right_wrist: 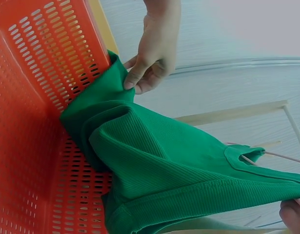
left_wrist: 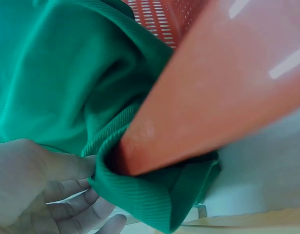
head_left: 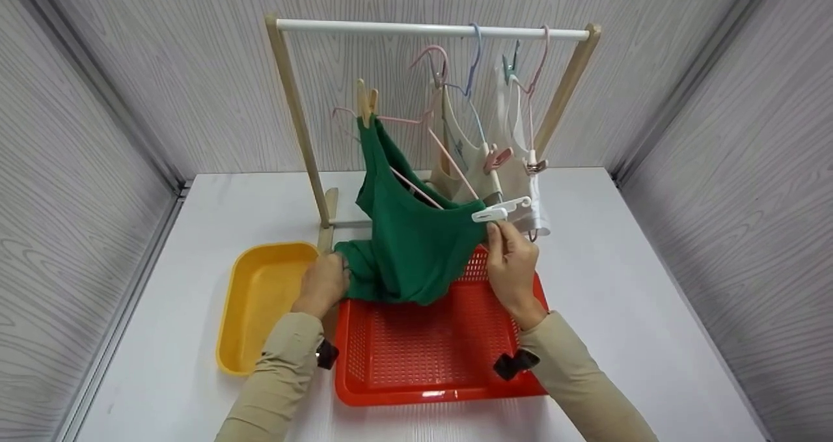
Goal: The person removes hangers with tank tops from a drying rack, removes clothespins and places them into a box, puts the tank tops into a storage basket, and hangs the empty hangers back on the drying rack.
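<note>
A green tank top (head_left: pixel 416 247) hangs askew on a pink hanger (head_left: pixel 452 162), its lower part bunched over the back left of a red basket (head_left: pixel 442 396). My left hand (head_left: pixel 323 282) pinches its hem near the basket's left rim; in the left wrist view the thumb (left_wrist: pixel 71 165) presses on the ribbed cloth. My right hand (head_left: pixel 514 266) pinches the right shoulder strap, just under a white clothespin (head_left: pixel 491 214) clipped there. A wooden clothespin (head_left: pixel 366 103) grips the other strap. The right wrist view shows only the right fingertips (right_wrist: pixel 292 217) at the cloth's edge.
Behind the green top stands a rack with a white rail (head_left: pixel 390 27) and wooden legs (head_left: pixel 296 103). Pale garments (head_left: pixel 514 149) hang there on pink and blue hangers, with clothespins. A yellow tray (head_left: pixel 228 312) sits left of the basket.
</note>
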`<state>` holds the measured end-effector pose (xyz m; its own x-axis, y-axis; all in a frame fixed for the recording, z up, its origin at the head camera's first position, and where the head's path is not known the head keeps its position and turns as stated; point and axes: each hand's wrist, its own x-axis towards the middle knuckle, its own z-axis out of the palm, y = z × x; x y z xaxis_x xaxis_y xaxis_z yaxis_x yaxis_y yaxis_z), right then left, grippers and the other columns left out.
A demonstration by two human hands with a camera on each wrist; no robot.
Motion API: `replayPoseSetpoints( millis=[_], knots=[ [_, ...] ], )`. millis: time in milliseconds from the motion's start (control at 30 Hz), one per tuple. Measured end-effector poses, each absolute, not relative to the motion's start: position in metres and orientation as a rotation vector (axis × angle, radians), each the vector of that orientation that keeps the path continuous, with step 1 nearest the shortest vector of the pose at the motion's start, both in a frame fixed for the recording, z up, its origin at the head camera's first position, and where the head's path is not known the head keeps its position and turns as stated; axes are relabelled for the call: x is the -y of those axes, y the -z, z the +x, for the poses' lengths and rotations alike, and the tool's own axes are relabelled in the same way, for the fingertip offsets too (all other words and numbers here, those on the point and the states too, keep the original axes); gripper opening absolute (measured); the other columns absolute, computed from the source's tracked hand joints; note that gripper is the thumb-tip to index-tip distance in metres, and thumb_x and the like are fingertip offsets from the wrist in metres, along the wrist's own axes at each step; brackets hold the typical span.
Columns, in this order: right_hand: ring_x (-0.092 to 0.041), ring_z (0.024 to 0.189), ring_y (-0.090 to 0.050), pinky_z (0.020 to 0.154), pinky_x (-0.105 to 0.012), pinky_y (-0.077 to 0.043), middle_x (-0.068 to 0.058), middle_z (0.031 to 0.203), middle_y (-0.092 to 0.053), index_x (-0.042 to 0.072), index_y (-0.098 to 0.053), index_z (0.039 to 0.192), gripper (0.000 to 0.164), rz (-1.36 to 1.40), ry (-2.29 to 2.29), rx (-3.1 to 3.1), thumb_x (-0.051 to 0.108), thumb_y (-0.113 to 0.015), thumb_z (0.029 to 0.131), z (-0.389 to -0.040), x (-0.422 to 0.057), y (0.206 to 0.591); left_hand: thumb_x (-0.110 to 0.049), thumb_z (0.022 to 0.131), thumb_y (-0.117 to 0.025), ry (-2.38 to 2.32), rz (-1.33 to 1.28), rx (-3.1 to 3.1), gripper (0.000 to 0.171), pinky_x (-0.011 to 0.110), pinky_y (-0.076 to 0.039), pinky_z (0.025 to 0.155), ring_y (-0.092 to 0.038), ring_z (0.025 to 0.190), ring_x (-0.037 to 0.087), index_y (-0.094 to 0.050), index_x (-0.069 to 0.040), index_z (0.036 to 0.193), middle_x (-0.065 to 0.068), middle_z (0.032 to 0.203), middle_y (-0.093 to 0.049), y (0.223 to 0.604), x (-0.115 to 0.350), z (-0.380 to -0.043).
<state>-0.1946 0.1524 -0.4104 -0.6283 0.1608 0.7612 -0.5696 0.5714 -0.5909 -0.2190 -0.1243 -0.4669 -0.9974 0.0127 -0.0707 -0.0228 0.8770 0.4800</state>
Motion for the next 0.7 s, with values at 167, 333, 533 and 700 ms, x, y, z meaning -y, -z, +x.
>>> replayPoseSetpoints(
  millis=[167, 333, 533, 700],
  knots=[
    [-0.007, 0.061, -0.05, 0.059, -0.007, -0.038, -0.019, 0.066, -0.063, -0.008, -0.066, 0.087, 0.009, 0.324, -1.117, 1.977, -0.006, -0.058, 0.09, -0.194, -0.153, 0.412, -0.011, 0.093, -0.056, -0.754, 0.023, -3.009, 0.019, 0.043, -0.054, 0.068, -0.059, 0.074, 0.03, -0.065, 0.005, 0.093, 0.018, 0.085, -0.065, 0.46, 0.118, -0.216],
    [-0.005, 0.06, -0.045, 0.056, -0.01, -0.035, -0.016, 0.061, -0.058, -0.007, -0.066, 0.086, 0.009, 0.323, -1.109, 1.973, -0.006, -0.058, 0.09, -0.196, -0.154, 0.414, -0.011, 0.092, -0.057, -0.751, 0.082, -3.1, 0.019, 0.046, -0.055, 0.067, -0.064, 0.076, 0.034, -0.064, 0.006, 0.09, 0.021, 0.085, -0.067, 0.451, 0.108, -0.211],
    [-0.005, 0.059, -0.044, 0.055, -0.013, -0.035, -0.015, 0.061, -0.056, -0.006, -0.066, 0.085, 0.008, 0.316, -1.102, 1.968, -0.006, -0.059, 0.089, -0.196, -0.155, 0.414, -0.012, 0.09, -0.057, -0.83, 0.148, -3.125, 0.014, 0.04, -0.051, 0.063, -0.059, 0.07, 0.027, -0.062, 0.0, 0.086, 0.015, 0.081, -0.065, 0.44, 0.096, -0.203],
    [-0.007, 0.06, -0.049, 0.057, -0.009, -0.038, -0.017, 0.064, -0.061, -0.007, -0.066, 0.086, 0.009, 0.306, -1.095, 1.971, -0.006, -0.058, 0.089, -0.196, -0.156, 0.414, -0.011, 0.089, -0.058, -0.9, 0.275, -3.155, 0.011, 0.036, -0.049, 0.061, -0.057, 0.066, 0.025, -0.06, -0.001, 0.083, 0.013, 0.074, -0.063, 0.432, 0.085, -0.194]
  ],
)
